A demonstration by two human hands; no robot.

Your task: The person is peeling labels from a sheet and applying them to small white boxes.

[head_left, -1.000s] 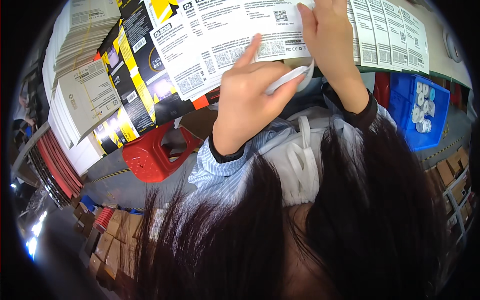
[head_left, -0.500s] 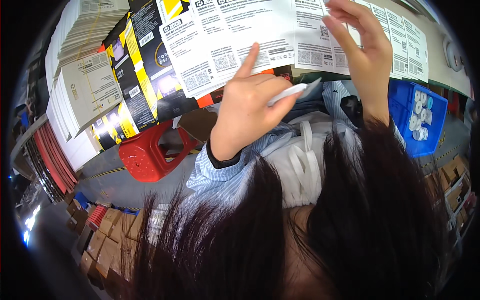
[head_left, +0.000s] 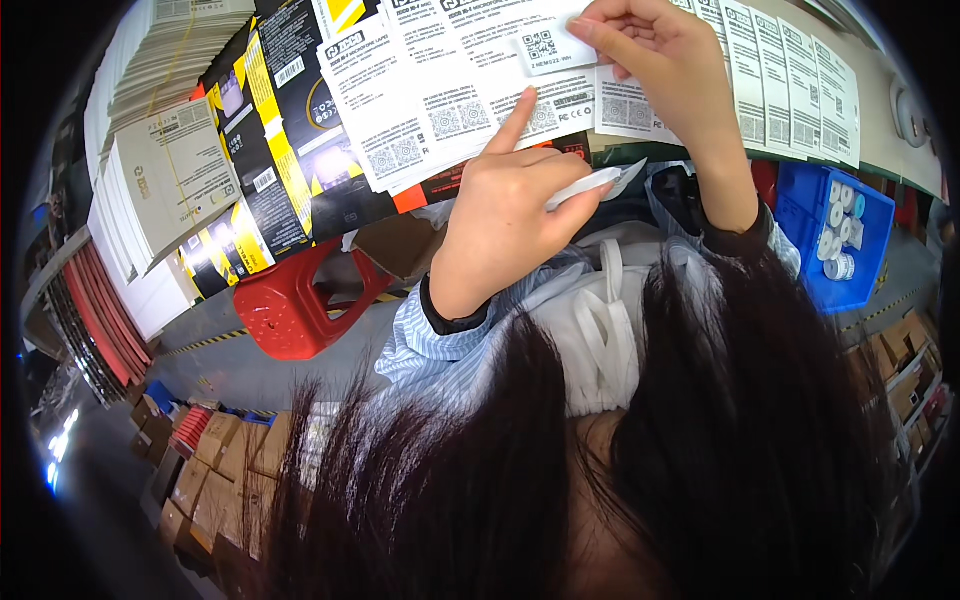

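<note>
My right hand (head_left: pixel 670 75) pinches a small white label (head_left: pixel 552 50) with a square code by its right edge, over a white printed sheet (head_left: pixel 485 70). My left hand (head_left: pixel 520 205) has its index finger stretched onto the lower part of that sheet. Its thumb and other fingers are closed on a folded white paper strip (head_left: pixel 585 187), whose far end looks thin and glossy. Similar printed sheets overlap to the left, and more lie fanned out (head_left: pixel 790 80) to the right of my right hand. I cannot tell whether the label touches the sheet.
Tall stacks of folded pale cards (head_left: pixel 175 170) stand at the left on black and yellow printed packaging (head_left: pixel 285 120). A red stool (head_left: pixel 285 315) is below the table edge. At the right, a blue bin (head_left: pixel 870 235) holds several label rolls. Cardboard boxes (head_left: pixel 215 480) sit on the floor behind.
My right hand has moved left and down, bringing the small label into plain view over the sheet. My left hand has shifted slightly right, its index finger still on the sheet.
</note>
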